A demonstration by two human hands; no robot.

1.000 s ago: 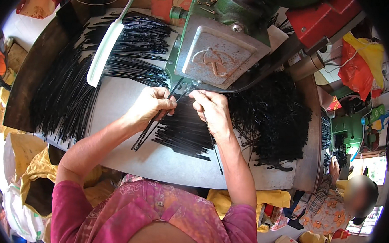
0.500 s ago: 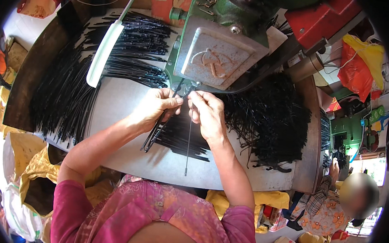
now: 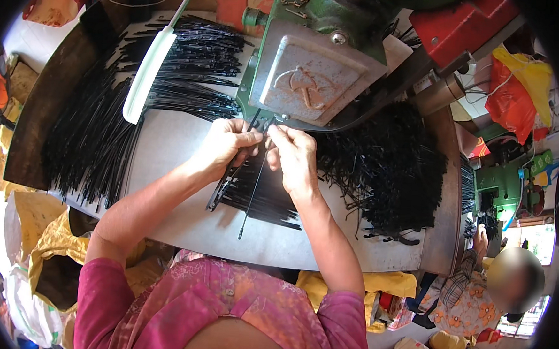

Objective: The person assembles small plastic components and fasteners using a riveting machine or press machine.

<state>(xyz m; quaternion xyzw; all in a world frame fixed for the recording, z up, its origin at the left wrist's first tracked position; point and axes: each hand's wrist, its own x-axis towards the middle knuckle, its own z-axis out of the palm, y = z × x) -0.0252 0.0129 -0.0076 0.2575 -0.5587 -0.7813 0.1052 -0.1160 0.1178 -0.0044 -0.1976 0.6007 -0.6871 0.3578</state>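
Both my hands meet just under the head of a green riveting press (image 3: pixel 320 81) with a grey front plate. My left hand (image 3: pixel 223 147) is closed around a few thin black umbrella ribs (image 3: pixel 221 187), whose lower ends hang toward me. Pinched in the fingers of my right hand (image 3: pixel 295 157) is one end of a single thin rib (image 3: pixel 252 198); its other end slants down over the table. The upper ends of the ribs reach the press's working point, where my fingertips partly hide them. A small row of black ribs (image 3: pixel 268 202) lies beneath my hands.
Bundled black ribs (image 3: pixel 96 131) cover the table's left side, and a tangled heap (image 3: pixel 388 168) lies on the right. A white lamp (image 3: pixel 150 77) hangs at the left of the press. A curved wooden rim (image 3: pixel 33 121) borders the table. At far right another person (image 3: pixel 467 301) sits by a green machine.
The single rib in my right hand has swung its lower end left, toward the bunch in my left hand. Both hands have shifted slightly, staying at the press.
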